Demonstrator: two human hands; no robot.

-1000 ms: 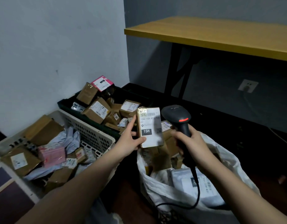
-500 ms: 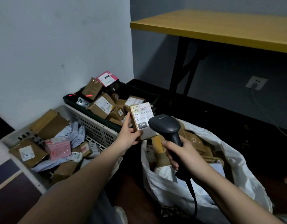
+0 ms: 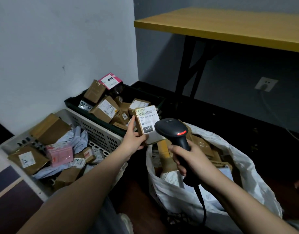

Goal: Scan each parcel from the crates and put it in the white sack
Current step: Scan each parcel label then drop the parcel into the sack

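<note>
- A white crate [image 3: 101, 132] of parcels is seen at lower left, a dark crate [image 3: 73, 103] behind it against the pale wall [image 3: 61, 39].
- The parcel [image 3: 146, 122] is pinched at centre by the left hand [image 3: 134, 141].
- The scanner [image 3: 175, 132] is gripped by the right hand [image 3: 191, 159] over the white sack [image 3: 246, 174] on dark floor [image 3: 229, 129].
- A yellow table [image 3: 229, 26] is seen at upper right.

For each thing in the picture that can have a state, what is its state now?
Parcel: held up, label facing the camera.
Left hand: grips the parcel.
Scanner: red light on, beside the parcel.
Right hand: grips the scanner handle.
Sack: open, holding parcels.
White crate: holding parcels.
Dark crate: holding parcels.
</note>
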